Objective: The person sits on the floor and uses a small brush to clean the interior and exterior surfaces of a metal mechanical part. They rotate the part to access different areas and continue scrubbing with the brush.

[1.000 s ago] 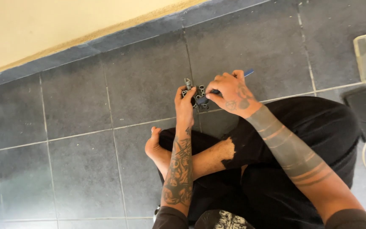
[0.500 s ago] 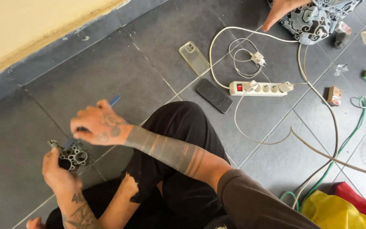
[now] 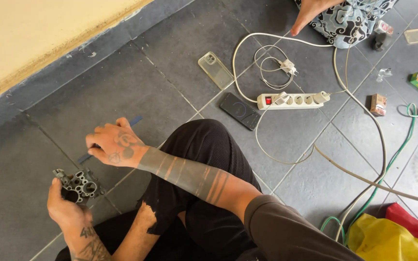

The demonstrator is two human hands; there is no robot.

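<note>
The left hand (image 3: 66,210) has its grip clamped on a grey metal part (image 3: 77,184), while just above it the right hand (image 3: 114,147) pinches a blue tool (image 3: 134,120).

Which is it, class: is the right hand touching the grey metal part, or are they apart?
Apart. The head view shows bare floor between the right hand, which holds a thin blue tool, and the grey metal part gripped by the left hand.

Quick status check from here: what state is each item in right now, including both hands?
left hand: closed around the grey metal part, held off the floor.
right hand: gripping a thin blue tool, apart from the part.
power strip: on the floor, two plugs in.
black phone: flat, screen dark.
clear phone case: flat, empty.
</note>
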